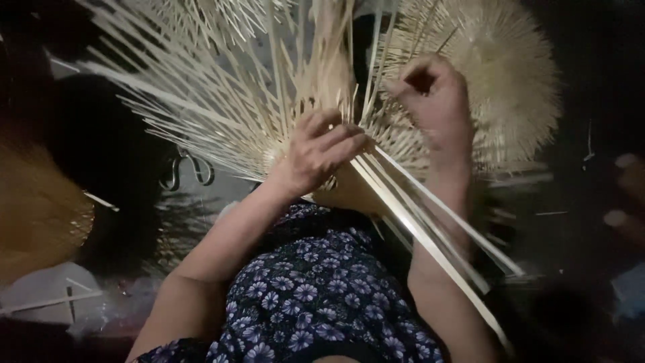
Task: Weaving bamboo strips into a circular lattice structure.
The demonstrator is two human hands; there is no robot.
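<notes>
Head view: the left hand [321, 153] lay flat on the woven centre of a half-made bamboo basket [269, 114], fingers [346, 138] spread and pressing down a bundle of long pale bamboo strips [430, 228] that ran from under the palm toward the lower right. It pressed rather than gripped; whether the thumb hooked any strip could not be told. The right hand [433, 101] was just beside it, higher and to the right, fingers curled shut around one or more thin strips at the weave's edge. The basket sat at the person's lap, over a dark floral-print garment [316, 289], its loose spokes fanning up and to the left. Behind the right hand lay a second round piece of radiating bamboo splints [510, 74]. A dark metal hook [188, 171] showed below the left spokes. An ochre, straw-like mass [37, 215] filled the left edge. Surroundings dark and blurred.
</notes>
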